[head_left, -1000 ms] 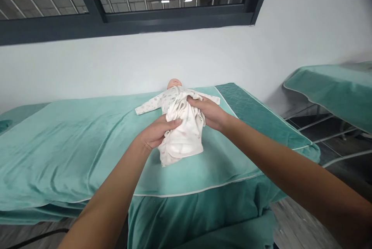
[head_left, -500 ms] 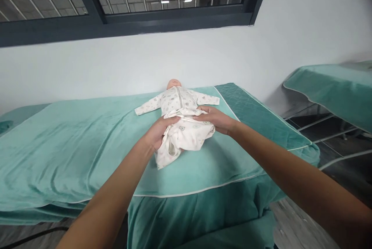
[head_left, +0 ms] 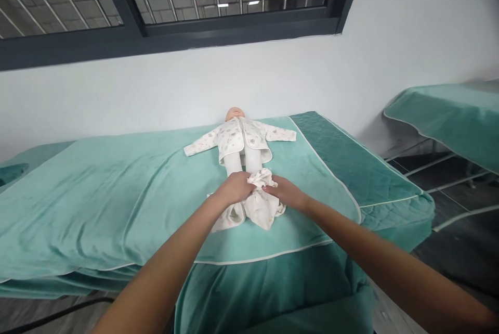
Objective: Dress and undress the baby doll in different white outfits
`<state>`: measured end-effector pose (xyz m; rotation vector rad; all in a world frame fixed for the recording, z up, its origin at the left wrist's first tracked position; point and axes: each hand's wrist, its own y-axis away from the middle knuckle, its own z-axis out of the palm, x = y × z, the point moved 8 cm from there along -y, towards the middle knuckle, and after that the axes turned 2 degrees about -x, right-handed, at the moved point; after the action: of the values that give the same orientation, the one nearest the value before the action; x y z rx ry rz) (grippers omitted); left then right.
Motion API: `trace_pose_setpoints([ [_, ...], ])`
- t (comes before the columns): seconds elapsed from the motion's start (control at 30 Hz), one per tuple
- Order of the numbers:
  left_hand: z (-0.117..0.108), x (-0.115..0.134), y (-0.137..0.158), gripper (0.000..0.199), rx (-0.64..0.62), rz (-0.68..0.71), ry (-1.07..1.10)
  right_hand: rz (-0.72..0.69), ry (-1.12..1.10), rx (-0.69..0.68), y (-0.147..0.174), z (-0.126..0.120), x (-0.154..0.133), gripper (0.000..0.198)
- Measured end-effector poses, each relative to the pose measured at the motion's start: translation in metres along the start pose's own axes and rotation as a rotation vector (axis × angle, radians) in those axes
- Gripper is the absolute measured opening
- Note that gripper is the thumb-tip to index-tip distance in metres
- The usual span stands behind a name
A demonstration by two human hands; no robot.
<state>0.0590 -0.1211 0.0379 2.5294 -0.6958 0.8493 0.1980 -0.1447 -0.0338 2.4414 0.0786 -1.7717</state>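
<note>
A baby doll lies on its back on the green bed cover, head toward the wall. It wears a white printed jacket, sleeves spread to both sides. Below the jacket hem its white legs show. White printed pants are bunched around the lower legs, and the feet are hidden. My left hand grips the bunched cloth from the left, its fingers partly hidden. My right hand pinches the same pants from the right, thumb on top of the gathered fabric.
The green bed runs along a white wall under a barred window. A darker quilted part lies at the right. Beyond it stands another green-covered bed on a metal frame. A black cable crosses the floor at lower left.
Both hands have moved down toward me with the pants, from the doll's waist to its lower legs. The legs and the jacket hem now show.
</note>
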Motion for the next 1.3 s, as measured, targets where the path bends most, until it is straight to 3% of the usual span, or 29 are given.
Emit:
trace_pose_setpoints([
  [0.17,0.003,0.004,-0.001,0.018,-0.086,-0.003,0.07,-0.077,-0.078,0.019,0.002,0.002,-0.005,0.04],
  [0.43,0.005,0.01,0.005,0.041,-0.207,-0.019,0.689,-0.119,-0.491,0.102,0.007,-0.001,0.004,0.043],
  [0.57,0.009,0.01,0.002,0.047,-0.283,-0.055,0.916,-0.187,-0.479,0.238,-0.005,-0.012,0.002,0.033],
  [0.7,-0.004,0.004,-0.01,0.042,-0.152,-0.001,0.892,-0.247,-0.304,0.361,-0.022,-0.022,-0.008,0.028],
  [0.83,-0.033,0.0,-0.025,0.028,0.126,0.079,0.593,-0.279,-0.168,0.445,-0.04,-0.031,-0.017,0.026],
  [0.93,-0.047,-0.002,-0.037,0.019,0.246,0.089,0.416,-0.286,-0.133,0.465,-0.056,-0.036,-0.019,0.024],
  [1.17,-0.065,-0.005,-0.062,0.014,0.399,0.168,0.355,-0.308,-0.085,0.454,-0.085,-0.046,-0.024,0.021],
  [1.3,-0.066,-0.024,-0.07,0.021,0.336,0.134,0.562,-0.284,-0.103,0.427,-0.095,-0.047,-0.023,0.02],
])
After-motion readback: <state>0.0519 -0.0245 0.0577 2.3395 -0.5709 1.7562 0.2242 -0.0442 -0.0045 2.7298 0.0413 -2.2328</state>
